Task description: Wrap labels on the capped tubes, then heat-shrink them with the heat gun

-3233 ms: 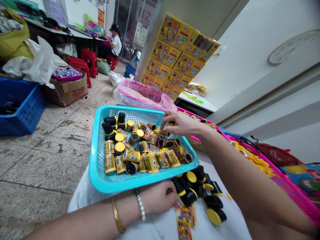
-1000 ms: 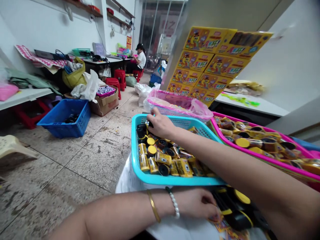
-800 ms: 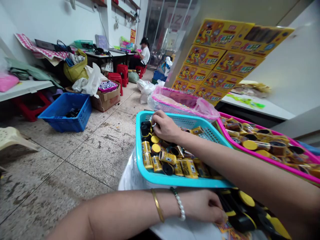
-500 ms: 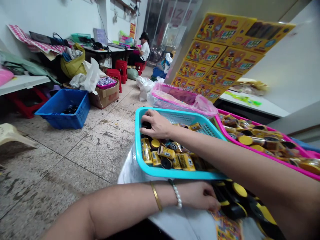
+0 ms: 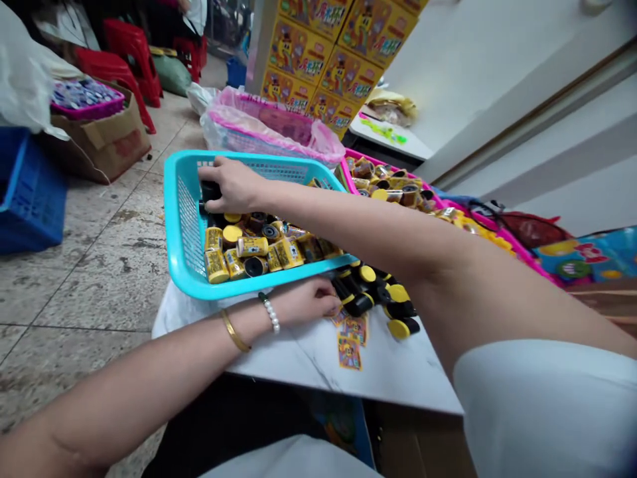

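One right hand (image 5: 233, 186), one turquoise basket (image 5: 175, 219)

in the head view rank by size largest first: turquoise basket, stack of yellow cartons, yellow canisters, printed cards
1. Turquoise basket and stack of yellow cartons: look about alike, the stack stands farther off, so unranked.
2. Yellow canisters and printed cards: both far smaller, about alike.

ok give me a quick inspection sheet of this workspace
surface: white marbled tabletop
job's things: teal plastic basket of yellow-labelled canisters; black-and-yellow pieces and small printed labels on the tabletop
clutter: pink tray of more canisters beyond the basket
hands: right hand reaching into the basket; left hand beside the pieces on the tabletop
cables: nothing seen
surroundings: stacked yellow cartons, blue crate, red stools
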The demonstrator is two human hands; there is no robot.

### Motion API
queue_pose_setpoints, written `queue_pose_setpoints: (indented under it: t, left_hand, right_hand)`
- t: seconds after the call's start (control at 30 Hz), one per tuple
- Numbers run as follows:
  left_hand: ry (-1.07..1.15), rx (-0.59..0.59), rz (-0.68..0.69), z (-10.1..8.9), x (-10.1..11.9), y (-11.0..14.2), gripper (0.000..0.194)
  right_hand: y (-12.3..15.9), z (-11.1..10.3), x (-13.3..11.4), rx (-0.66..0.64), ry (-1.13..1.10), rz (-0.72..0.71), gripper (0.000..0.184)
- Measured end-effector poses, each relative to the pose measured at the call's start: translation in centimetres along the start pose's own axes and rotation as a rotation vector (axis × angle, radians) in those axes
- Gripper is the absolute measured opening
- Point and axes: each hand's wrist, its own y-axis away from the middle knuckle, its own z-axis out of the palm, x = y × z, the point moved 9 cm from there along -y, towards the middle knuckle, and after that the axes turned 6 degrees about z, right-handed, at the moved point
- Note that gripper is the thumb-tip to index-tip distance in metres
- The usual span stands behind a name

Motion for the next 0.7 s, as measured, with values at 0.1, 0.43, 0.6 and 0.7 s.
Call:
queue_pose_setpoints:
  t: [0.1,0.43,0.6,0.7]
  left_hand:
    - [-0.004,0.019,-0.004,0.0,-0.3,-0.2,0.015]
    - [0.112,0.012,-0.01,0.6,-1.1,-0.3,0.013]
    - [0.11,-0.002,-0.014,0.7,-0.6,-0.3,0.014]
    - [0.075,0.005,-0.026,0.6,-0.6,-0.1,0.017]
  right_hand:
    - [0.3,-0.7,0.4,-0.011,-0.023,0.001,0.022]
    - [22.0,-16.2,8.6,0.389,-0.396,0.458,0.031]
    - [33.9,-11.6,12.0,0.369,-0.297,0.718,0.029]
    - [36.0,-7.7,12.2,0.384,-0.166,0.68,0.026]
